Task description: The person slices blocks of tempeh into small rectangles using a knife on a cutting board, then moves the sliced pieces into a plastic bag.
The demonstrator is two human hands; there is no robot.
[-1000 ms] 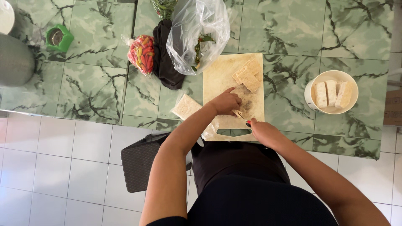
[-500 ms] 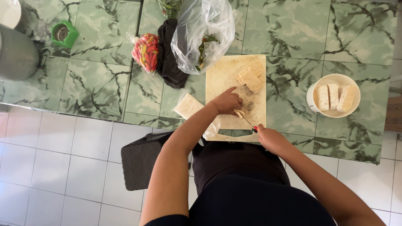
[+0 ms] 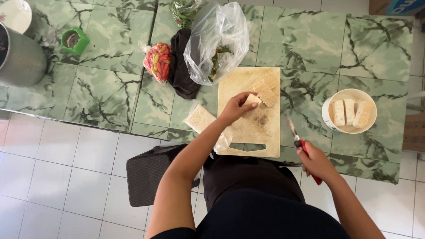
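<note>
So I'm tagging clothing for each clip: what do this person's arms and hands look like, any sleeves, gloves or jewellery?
Both arms are bare along all that shows; no sleeves reach the forearms. The left hand and right hand wear no gloves, and no watch, ring or bracelet can be made out. The body below wears dark, near-black clothing.

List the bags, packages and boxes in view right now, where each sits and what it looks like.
Clear plastic bag: behind the cutting board, puffed up, greens inside.
Small bag of chillies: left of the clear bag, red and yellow.
Wrapped pale block: left of the board, below the left hand, flat, in clear film.
Cardboard box: right edge, brown.
Blue package: top right corner, mostly cut off.
No screens or signs.
</note>
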